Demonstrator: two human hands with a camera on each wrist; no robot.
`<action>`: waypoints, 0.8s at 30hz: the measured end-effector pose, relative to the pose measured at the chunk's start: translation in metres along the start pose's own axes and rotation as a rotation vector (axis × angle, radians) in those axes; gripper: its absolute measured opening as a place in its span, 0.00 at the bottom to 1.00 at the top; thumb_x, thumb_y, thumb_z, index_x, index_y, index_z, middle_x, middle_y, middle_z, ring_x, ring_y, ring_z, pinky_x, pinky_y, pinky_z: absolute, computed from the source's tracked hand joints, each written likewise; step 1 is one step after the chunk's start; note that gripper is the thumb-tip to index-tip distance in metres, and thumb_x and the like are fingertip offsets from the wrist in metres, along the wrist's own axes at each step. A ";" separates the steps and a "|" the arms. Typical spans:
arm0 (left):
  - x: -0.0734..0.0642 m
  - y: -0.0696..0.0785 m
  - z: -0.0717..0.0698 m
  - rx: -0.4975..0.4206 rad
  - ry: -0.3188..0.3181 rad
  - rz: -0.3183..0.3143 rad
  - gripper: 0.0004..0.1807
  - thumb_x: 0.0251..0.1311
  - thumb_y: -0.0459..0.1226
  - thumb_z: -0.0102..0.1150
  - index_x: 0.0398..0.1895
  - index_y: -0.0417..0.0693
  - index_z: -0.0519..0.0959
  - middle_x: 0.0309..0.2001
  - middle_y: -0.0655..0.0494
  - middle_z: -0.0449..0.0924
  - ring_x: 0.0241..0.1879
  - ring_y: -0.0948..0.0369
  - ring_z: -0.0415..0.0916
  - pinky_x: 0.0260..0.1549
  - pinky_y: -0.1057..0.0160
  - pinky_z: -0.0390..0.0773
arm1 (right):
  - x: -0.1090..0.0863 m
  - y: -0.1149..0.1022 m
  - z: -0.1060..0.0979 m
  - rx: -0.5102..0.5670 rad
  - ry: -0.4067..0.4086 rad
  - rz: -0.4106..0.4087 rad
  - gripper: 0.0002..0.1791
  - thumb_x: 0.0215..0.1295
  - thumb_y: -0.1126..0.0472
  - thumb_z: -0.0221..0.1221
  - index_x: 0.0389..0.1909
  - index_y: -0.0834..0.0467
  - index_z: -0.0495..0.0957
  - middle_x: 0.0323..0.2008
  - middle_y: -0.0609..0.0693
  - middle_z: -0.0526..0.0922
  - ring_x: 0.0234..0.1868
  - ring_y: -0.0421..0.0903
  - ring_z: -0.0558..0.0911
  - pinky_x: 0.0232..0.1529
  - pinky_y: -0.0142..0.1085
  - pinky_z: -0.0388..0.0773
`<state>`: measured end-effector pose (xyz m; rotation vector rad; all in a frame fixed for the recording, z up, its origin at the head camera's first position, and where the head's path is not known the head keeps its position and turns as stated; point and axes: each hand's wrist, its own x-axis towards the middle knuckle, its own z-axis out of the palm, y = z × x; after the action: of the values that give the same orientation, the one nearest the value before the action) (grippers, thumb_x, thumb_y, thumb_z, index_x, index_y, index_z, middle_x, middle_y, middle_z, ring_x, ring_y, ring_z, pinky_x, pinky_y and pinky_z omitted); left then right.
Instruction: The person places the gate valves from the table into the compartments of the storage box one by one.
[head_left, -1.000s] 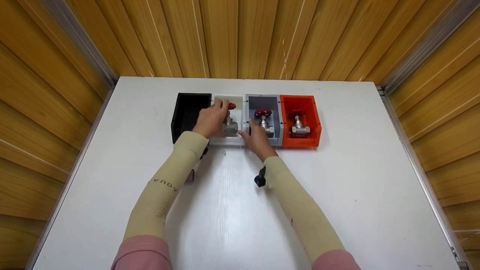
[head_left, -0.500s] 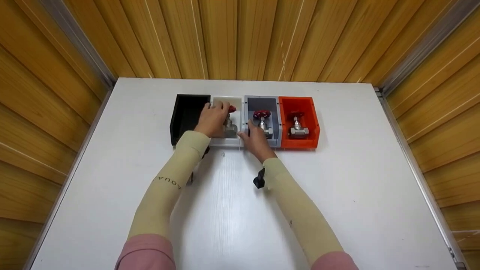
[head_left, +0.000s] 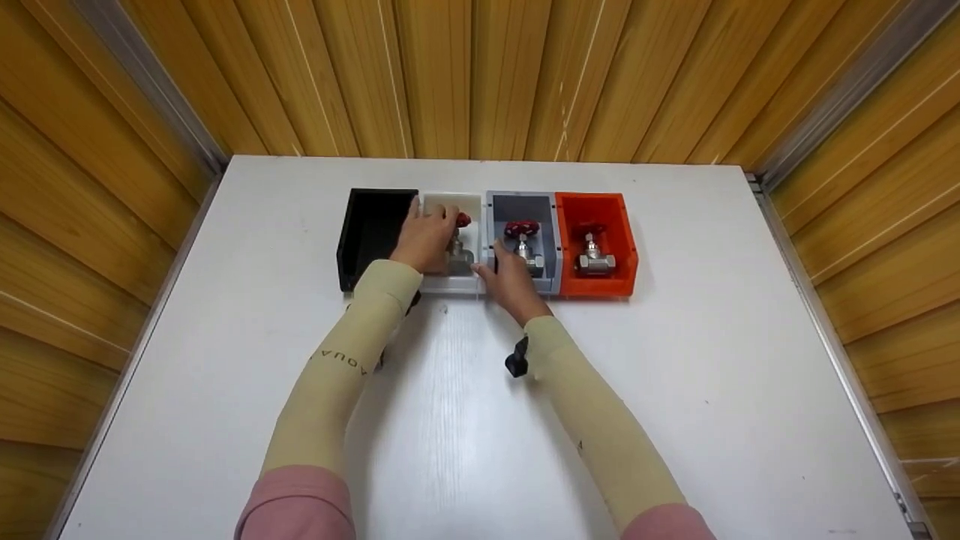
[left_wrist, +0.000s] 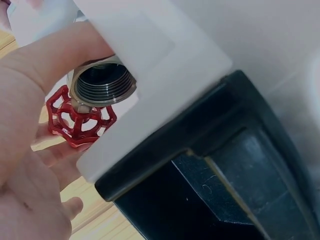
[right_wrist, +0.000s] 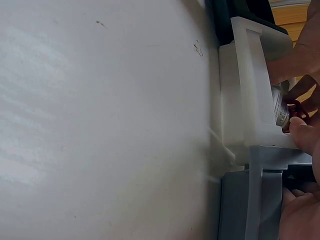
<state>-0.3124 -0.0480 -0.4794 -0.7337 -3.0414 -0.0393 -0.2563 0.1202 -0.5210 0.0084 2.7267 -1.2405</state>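
Observation:
In the head view my left hand reaches into the white bin and grips a metal valve with a red handwheel. In the left wrist view its thumb lies along the valve's threaded opening, and its fingers are behind the red handwheel. My right hand grips the adjoining side walls of the white bin and the grey bin, thumb on the white side, fingers inside the grey one. A second red-wheeled valve stands in the grey bin, partly hidden by that hand.
To the right, an orange bin contains another valve. A black bin adjoins the white one on the left. The row stands on a white table, with wood-patterned panels behind and on both sides.
The head view has shifted slightly. My left index finger has straightened and lifted toward the wall between the black and white bins; the right hand keeps its place.

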 end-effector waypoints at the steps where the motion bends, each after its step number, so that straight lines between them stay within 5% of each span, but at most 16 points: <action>1: 0.000 0.000 0.000 0.005 -0.003 -0.002 0.43 0.44 0.41 0.73 0.65 0.43 0.64 0.57 0.39 0.74 0.57 0.43 0.76 0.73 0.41 0.46 | 0.000 0.000 0.000 -0.005 0.003 -0.002 0.41 0.68 0.48 0.57 0.75 0.61 0.52 0.74 0.59 0.58 0.74 0.54 0.60 0.72 0.46 0.60; 14: 0.004 0.001 0.002 0.024 -0.114 -0.035 0.49 0.43 0.43 0.75 0.68 0.42 0.60 0.59 0.40 0.73 0.58 0.46 0.76 0.74 0.43 0.38 | 0.000 -0.001 0.001 -0.022 0.008 -0.020 0.42 0.68 0.49 0.57 0.74 0.63 0.51 0.72 0.63 0.59 0.72 0.56 0.62 0.71 0.46 0.62; 24: 0.006 0.001 0.008 0.053 -0.102 -0.014 0.44 0.49 0.39 0.71 0.69 0.41 0.61 0.58 0.39 0.75 0.58 0.46 0.76 0.74 0.41 0.41 | -0.001 -0.001 0.000 -0.039 0.022 -0.027 0.42 0.68 0.48 0.57 0.74 0.63 0.52 0.71 0.64 0.61 0.72 0.58 0.63 0.71 0.46 0.61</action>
<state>-0.3177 -0.0439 -0.4869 -0.7325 -3.1297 0.0807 -0.2555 0.1192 -0.5202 -0.0189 2.7777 -1.2010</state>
